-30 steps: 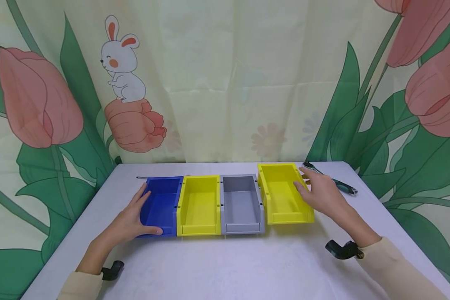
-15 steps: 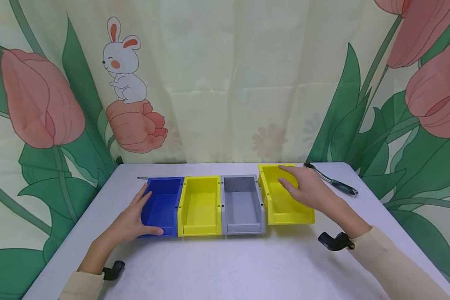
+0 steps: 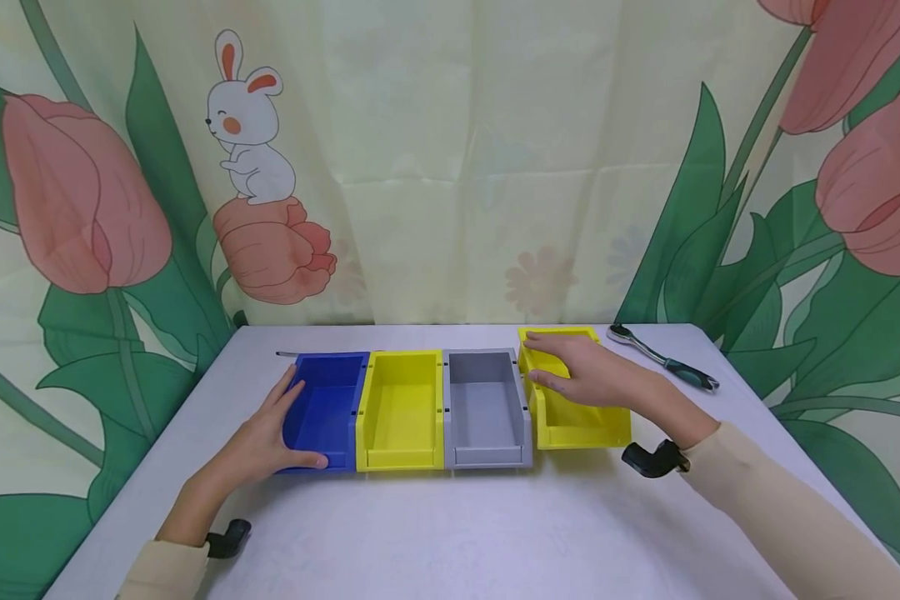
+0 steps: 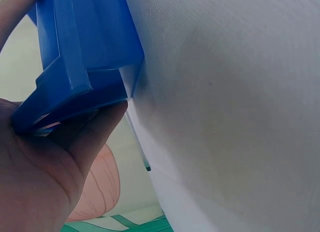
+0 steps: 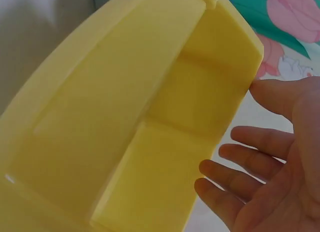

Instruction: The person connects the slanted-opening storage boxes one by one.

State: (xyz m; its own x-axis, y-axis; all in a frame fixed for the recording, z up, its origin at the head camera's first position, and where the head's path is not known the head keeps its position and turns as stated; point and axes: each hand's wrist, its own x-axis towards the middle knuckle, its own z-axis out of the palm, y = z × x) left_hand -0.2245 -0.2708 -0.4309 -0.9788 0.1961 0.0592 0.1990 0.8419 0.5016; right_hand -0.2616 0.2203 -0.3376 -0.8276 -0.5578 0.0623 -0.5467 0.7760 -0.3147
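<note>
Right hand [image 3: 596, 379] now across the far-right yellow bin [image 3: 570, 412]; fingers [image 3: 547, 379] straight over its left rim, gripping nothing

A white table [image 3: 450, 533] stands before a tulip-and-rabbit printed curtain [image 3: 420, 167].
</note>
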